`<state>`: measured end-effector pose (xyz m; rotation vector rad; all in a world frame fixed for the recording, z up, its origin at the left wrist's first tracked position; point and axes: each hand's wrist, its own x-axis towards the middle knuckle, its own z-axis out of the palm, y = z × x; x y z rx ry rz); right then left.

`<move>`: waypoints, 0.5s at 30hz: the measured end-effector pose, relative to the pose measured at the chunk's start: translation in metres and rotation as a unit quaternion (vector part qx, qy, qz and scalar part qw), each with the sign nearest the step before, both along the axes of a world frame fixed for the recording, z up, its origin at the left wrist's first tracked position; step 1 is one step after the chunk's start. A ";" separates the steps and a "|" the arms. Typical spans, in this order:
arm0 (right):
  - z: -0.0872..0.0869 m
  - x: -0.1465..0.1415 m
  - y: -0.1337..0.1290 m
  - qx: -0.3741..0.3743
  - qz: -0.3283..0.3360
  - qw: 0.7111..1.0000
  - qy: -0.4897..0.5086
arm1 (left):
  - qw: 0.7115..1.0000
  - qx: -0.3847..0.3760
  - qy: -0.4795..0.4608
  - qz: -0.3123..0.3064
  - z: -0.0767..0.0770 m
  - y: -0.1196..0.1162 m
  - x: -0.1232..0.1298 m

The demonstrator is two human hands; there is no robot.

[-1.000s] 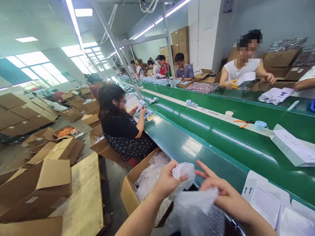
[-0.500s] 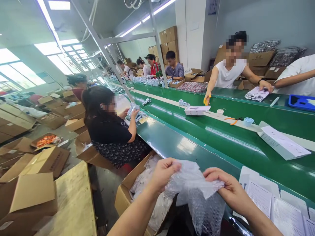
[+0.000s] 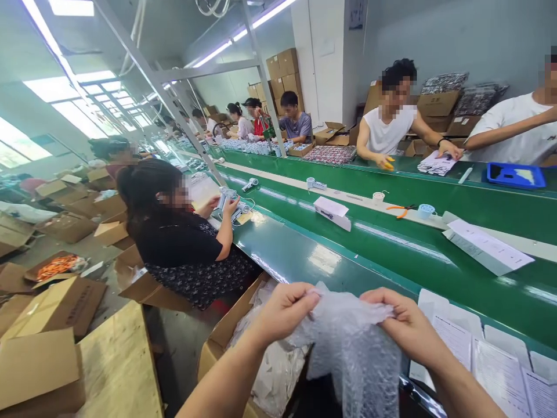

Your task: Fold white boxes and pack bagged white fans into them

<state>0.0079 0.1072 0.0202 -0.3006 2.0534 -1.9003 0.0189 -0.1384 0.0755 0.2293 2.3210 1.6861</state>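
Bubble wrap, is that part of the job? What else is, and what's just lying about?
Part of the job:
bubble wrap
left hand
right hand

Just lying about:
pliers
tape roll
papers
cardboard box

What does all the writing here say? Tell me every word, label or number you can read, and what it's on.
Nothing can be read clearly.
Printed sheets on the near belt: too small and blurred to read.
Printed sheet on the middle belt: too small to read.
White box: its print is too small to read.
Cardboard carton: dark print on its side, too blurred to read.
Bubble wrap: no print shows.
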 end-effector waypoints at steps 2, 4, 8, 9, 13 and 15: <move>-0.002 0.000 0.008 -0.016 -0.016 1.000 -0.013 | 1.000 -0.007 -0.014 -0.009 0.003 -0.004 -0.004; 0.001 0.005 0.010 -0.032 0.038 0.999 0.003 | 0.999 -0.013 -0.011 -0.032 0.003 0.002 -0.005; 0.005 0.010 -0.001 -0.026 0.111 0.993 0.017 | 0.994 0.043 -0.039 -0.089 -0.001 0.020 -0.005; 0.001 0.009 -0.001 -0.046 0.104 0.993 0.011 | 0.990 0.065 -0.065 -0.107 -0.002 0.020 -0.008; -0.030 0.002 0.028 -0.203 -0.004 0.976 -0.083 | 0.962 0.204 -0.166 0.072 -0.013 -0.001 -0.027; -0.050 0.002 0.046 -0.266 -0.037 0.948 -0.168 | 0.912 0.296 -0.194 0.209 -0.021 -0.013 -0.036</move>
